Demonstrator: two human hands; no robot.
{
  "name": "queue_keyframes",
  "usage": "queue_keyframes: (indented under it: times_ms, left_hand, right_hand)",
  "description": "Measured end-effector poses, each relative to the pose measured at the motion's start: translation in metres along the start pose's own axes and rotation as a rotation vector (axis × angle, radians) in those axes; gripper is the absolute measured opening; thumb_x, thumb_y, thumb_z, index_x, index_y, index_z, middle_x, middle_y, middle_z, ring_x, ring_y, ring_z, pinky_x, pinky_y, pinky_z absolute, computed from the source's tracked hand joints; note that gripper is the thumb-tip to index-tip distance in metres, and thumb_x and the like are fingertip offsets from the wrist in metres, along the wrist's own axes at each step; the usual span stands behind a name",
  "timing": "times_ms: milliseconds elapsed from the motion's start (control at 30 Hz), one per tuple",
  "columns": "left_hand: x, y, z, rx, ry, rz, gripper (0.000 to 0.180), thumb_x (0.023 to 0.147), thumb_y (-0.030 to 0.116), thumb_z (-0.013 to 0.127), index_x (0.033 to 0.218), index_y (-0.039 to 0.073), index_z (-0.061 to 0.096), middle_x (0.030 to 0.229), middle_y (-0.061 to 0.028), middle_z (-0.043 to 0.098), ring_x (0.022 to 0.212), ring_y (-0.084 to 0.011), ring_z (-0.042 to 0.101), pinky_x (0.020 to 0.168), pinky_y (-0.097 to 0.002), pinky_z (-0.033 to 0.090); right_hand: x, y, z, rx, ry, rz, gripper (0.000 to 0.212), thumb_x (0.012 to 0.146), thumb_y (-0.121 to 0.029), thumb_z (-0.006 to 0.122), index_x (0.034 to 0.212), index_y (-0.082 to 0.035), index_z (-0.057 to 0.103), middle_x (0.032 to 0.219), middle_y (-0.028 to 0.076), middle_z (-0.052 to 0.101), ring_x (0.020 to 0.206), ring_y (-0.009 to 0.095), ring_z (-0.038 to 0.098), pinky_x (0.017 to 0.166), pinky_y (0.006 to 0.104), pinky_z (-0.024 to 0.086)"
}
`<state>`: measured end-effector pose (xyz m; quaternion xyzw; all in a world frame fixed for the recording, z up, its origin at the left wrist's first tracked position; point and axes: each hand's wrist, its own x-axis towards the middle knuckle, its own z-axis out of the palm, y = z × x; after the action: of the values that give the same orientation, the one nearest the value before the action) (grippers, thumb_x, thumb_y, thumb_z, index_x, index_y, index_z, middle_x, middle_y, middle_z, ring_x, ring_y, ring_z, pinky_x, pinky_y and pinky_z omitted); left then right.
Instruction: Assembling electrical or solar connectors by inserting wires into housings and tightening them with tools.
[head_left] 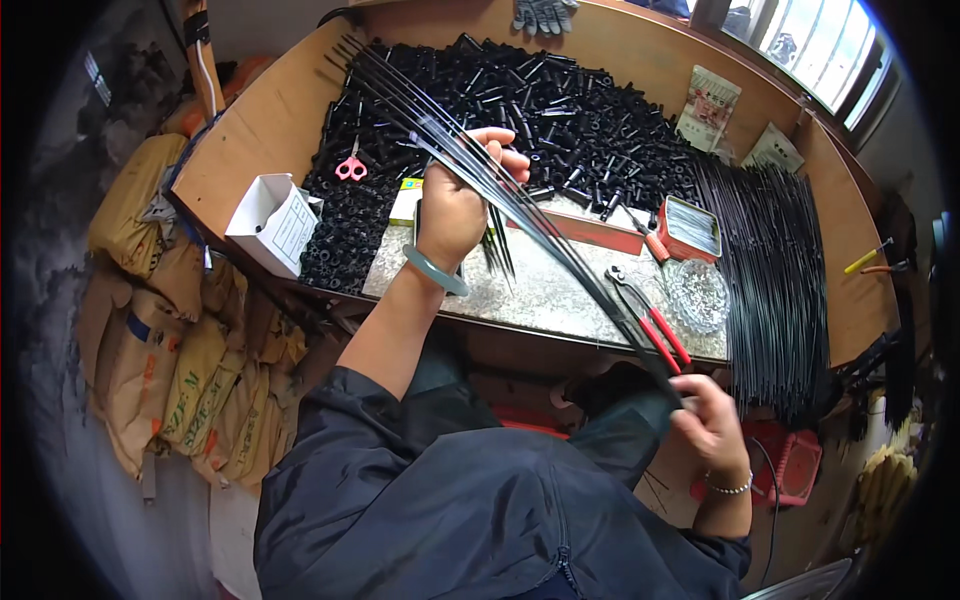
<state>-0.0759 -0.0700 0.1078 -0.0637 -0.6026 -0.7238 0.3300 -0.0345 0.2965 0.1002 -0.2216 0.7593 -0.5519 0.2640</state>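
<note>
A bundle of long thin black rods [560, 243] slants from the far left of the workbench down to the near right. My left hand [458, 200], with a pale green bangle at its wrist, is loosely curled around the upper part of the bundle. Several other dark rod ends [500, 248] point down beside that wrist. Fingers of my right hand [708, 425] close on the bundle's lower end, past the bench's front edge. Red-handled pincers [650, 318] lie right under the rods, close to my right hand.
Black tubular parts [560, 110] are heaped behind the pale work slab [400, 262]. Pink scissors [351, 164] and a white box [275, 225] are at left. A red-rimmed tin [690, 228], a glass dish [698, 297] and many black rods [775, 280] sit at right. Wooden walls [250, 140] surround the bench.
</note>
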Motion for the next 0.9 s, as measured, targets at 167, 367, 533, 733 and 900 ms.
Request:
queue_keyframes:
  times_ms: [167,367,533,733,900]
  left_hand:
    - [0.0,0.008,0.0,-0.065,-0.001,-0.008,0.028,0.096,0.019,0.048,0.117,0.001,0.052,0.094,-0.0124,0.064,0.081,-0.0178,0.065,0.072,-0.0274,0.052]
    - [-0.01,0.02,0.031,-0.047,-0.139,-0.03,0.032,0.095,0.019,0.05,0.124,0.004,0.05,0.101,-0.0094,0.063,0.089,-0.0154,0.062,0.076,-0.0264,0.051]
    - [-0.031,0.018,0.053,0.159,-0.28,0.043,0.036,0.094,0.011,0.05,0.128,0.001,0.049,0.123,-0.0101,0.056,0.115,-0.0164,0.051,0.097,-0.0281,0.037]
    - [-0.049,0.027,0.072,0.087,-0.452,-0.167,0.029,0.092,0.008,0.05,0.12,-0.001,0.05,0.096,-0.01,0.062,0.084,-0.0131,0.059,0.084,-0.0247,0.044]
    - [-0.056,0.022,0.051,-0.019,-0.361,-0.08,0.02,0.089,0.001,0.047,0.109,0.001,0.046,0.084,-0.0065,0.057,0.076,-0.0143,0.06,0.075,-0.0281,0.051]
  right_hand:
    - [-0.023,0.029,-0.033,0.423,0.437,-0.382,0.015,0.094,-0.014,0.051,0.101,-0.001,0.05,0.06,-0.004,0.04,0.043,0.003,0.031,0.04,0.0182,0.027]
    - [-0.006,0.009,-0.039,0.141,0.62,-0.43,0.023,0.095,-0.009,0.047,0.114,0.003,0.051,0.06,-0.005,0.039,0.047,0.001,0.033,0.043,0.0163,0.027]
    - [0.036,-0.025,0.017,0.253,0.278,-0.217,0.019,0.094,-0.009,0.05,0.111,-0.001,0.056,0.063,-0.007,0.043,0.051,0.001,0.035,0.045,0.0189,0.029]
    - [0.04,-0.019,0.04,0.464,-0.065,-0.157,0.022,0.096,-0.01,0.047,0.113,0.001,0.054,0.067,-0.004,0.05,0.056,0.002,0.047,0.051,0.0186,0.038]
    - [0.067,0.024,-0.03,-0.263,0.684,-0.221,0.015,0.088,-0.015,0.059,0.087,-0.001,0.064,0.08,0.009,0.064,0.072,0.016,0.06,0.065,0.0289,0.047]
